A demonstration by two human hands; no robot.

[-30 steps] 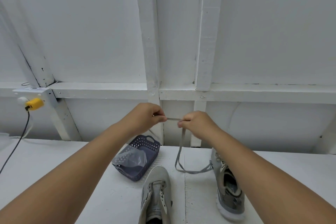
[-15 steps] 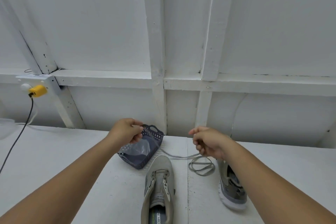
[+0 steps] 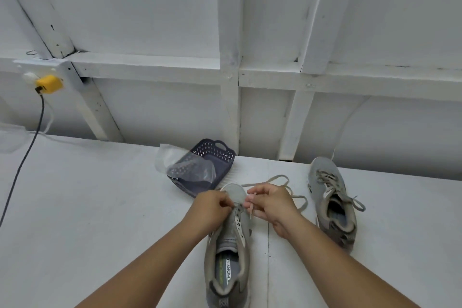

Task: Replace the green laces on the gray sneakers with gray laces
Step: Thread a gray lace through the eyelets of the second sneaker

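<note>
Both your forearms reach forward from the bottom of the view and meet over the toe end of the near gray sneaker (image 3: 228, 245). Your left hand (image 3: 212, 209) is curled, knuckles up, with its fingertips pinching the gray lace (image 3: 287, 190) at the front eyelets on the sneaker's left side. Your right hand (image 3: 271, 204) is curled too, thumb and fingers pinching the lace's tip, which hangs down just beside the right row of eyelets. The slack of that lace loops loosely on the table beyond and to the right of your right hand.

The near sneaker lies toe away from you, its opening facing you and most of its eyelets unlaced. The second gray sneaker (image 3: 332, 202) lies well to the right of it, already laced in gray and tied, toe pointing toward the wall.

Just beyond the near sneaker's toe sits a dark blue perforated basket (image 3: 215, 155) with a clear plastic bag (image 3: 180, 162) draped over its left side. Everything rests on a white table (image 3: 100, 207). Behind it rises a white painted wall (image 3: 150, 7) of boards and framing. At the far left a yellow plug (image 3: 48, 84) sits on the frame, and a dark cable (image 3: 22, 160) runs down from it across the table.
</note>
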